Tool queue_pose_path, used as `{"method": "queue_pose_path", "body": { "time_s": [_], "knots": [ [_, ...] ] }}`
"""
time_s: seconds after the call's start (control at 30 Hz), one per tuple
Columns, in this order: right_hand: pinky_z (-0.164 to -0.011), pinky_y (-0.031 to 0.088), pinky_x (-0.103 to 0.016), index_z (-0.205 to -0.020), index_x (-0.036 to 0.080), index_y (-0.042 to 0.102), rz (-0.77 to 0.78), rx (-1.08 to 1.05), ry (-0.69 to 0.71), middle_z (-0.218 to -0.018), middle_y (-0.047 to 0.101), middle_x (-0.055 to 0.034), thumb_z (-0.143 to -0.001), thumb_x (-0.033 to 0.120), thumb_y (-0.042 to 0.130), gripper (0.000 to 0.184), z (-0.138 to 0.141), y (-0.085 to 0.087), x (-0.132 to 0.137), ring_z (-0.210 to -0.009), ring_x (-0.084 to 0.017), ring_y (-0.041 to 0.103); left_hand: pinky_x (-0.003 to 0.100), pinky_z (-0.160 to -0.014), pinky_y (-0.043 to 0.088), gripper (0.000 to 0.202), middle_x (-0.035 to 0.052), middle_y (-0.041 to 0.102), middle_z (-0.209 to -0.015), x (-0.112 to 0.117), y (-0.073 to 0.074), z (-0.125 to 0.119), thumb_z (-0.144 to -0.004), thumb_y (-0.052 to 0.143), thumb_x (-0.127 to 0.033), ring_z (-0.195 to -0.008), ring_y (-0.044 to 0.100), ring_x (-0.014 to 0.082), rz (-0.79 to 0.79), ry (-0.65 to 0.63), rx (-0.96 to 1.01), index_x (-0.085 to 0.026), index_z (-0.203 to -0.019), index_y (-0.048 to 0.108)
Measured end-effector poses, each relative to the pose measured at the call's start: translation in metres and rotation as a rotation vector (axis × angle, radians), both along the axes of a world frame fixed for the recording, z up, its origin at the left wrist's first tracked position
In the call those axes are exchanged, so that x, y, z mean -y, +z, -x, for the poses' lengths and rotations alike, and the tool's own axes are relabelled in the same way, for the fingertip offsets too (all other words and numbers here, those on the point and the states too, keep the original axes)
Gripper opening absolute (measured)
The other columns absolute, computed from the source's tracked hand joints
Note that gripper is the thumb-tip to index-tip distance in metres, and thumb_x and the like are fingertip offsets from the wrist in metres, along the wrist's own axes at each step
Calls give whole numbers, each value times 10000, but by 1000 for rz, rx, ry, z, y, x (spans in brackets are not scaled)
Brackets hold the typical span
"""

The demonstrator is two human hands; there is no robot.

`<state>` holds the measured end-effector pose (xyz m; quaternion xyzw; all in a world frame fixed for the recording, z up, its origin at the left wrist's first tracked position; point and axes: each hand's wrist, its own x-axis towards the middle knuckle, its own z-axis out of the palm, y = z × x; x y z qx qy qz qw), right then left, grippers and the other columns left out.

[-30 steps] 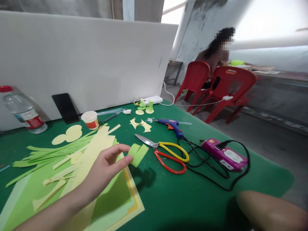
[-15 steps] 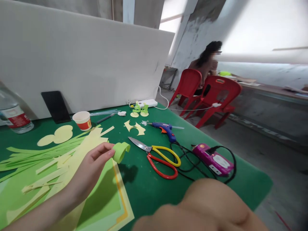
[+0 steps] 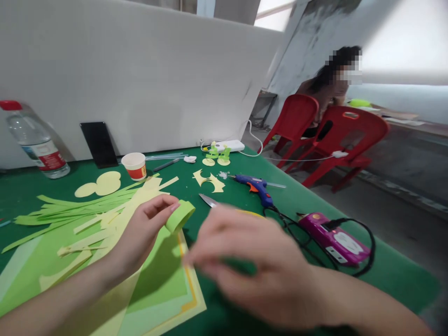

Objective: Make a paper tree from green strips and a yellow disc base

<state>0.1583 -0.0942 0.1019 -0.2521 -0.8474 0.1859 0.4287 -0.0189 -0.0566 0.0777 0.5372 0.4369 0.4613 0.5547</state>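
Observation:
My left hand (image 3: 145,233) pinches a curled strip of light green paper (image 3: 180,215) between thumb and fingers, lifted a little above the green table (image 3: 245,298). My right hand (image 3: 252,261) hovers over the scissors, blurred by motion, fingers pointing left towards the strip. Only the scissors' blade tip (image 3: 208,200) shows beyond it. Under my left forearm lie stacked green and yellow paper sheets (image 3: 164,289) and several cut strips (image 3: 70,210).
A blue glue gun (image 3: 255,184), a purple device with black cable (image 3: 332,235), a paper cup (image 3: 135,165), a water bottle (image 3: 35,140), a black phone (image 3: 98,143) and small paper figures (image 3: 217,156) sit on the table. A person sits on red chairs (image 3: 336,135) at right.
My right hand has swung in from the lower right to above the scissors, covering them. The left hand keeps hold of the green strip, now a little higher and curled.

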Motion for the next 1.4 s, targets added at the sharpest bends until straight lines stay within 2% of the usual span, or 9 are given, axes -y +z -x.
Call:
{"method": "queue_pose_path", "body": {
  "time_s": [0.1,0.2,0.43,0.67,0.8,0.9,1.0,1.23,1.4],
  "knots": [
    [-851,488,-307,-1065,207,560,-35,-7,-183,-1027,588,-69,-781,166,583,288,-8,-1,-20,-976,-165,560,220,-579,356,150,-32,523,-668,2,-1,-1,-783,605,-327,-603,429,97,8,-61,-34,-198,-706,611],
    [-888,463,-342,-1153,207,493,89,53,-143,-1145,547,-86,-738,277,654,451,-11,-13,-31,-1087,-197,507,221,-593,363,153,-31,523,-676,3,-4,-1,-793,593,-345,-622,435,103,-9,-77,-108,-213,-721,618],
    [-800,445,-311,-1011,230,534,255,16,-69,-1003,605,-15,-676,87,574,366,0,-22,-30,-936,-162,536,244,-698,413,165,-12,584,-746,5,-6,-5,-753,642,-349,-753,529,134,-60,-124,-166,-203,-694,593],
    [-704,449,-300,-906,215,558,72,-48,-106,-846,634,-13,-694,41,493,282,3,-28,-31,-787,-147,557,228,-666,421,166,-17,569,-730,5,-6,-4,-782,616,-352,-713,526,123,-99,-76,-116,-200,-733,573],
    [-683,456,-285,-834,216,567,91,-119,-97,-798,619,-2,-685,11,488,265,2,-31,-34,-759,-136,554,247,-765,434,178,-10,607,-789,8,-5,-2,-863,501,-340,-826,555,141,-172,-62,-98,-220,-758,580],
    [-692,463,-285,-820,216,560,126,-159,-101,-786,599,1,-680,7,506,258,2,-33,-35,-745,-131,540,271,-920,392,88,-29,623,-817,10,-5,-1,-833,559,-290,-833,565,126,-267,-101,-151,-237,-775,598],
    [-689,463,-282,-810,214,546,138,-197,-94,-763,578,5,-713,32,528,208,2,-35,-35,-720,-123,528,305,-1078,247,57,-59,631,-845,11,-6,0,-816,581,-204,-831,581,98,-396,-112,-187,-259,-824,593],
    [-659,452,-251,-776,201,556,198,-213,12,-746,586,9,-729,20,536,188,-1,-29,-35,-721,-108,533,408,-1099,221,101,-41,660,-771,10,7,4,-773,593,-131,-749,615,121,-699,-97,-462,-230,-790,588],
    [-653,440,-249,-757,191,589,228,-132,56,-733,595,10,-694,-34,535,241,-7,-27,-41,-699,-101,527,404,-1086,258,83,-30,671,-697,8,18,6,-752,606,-164,-709,616,138,-812,-99,-649,-226,-700,623]
  ]
}}
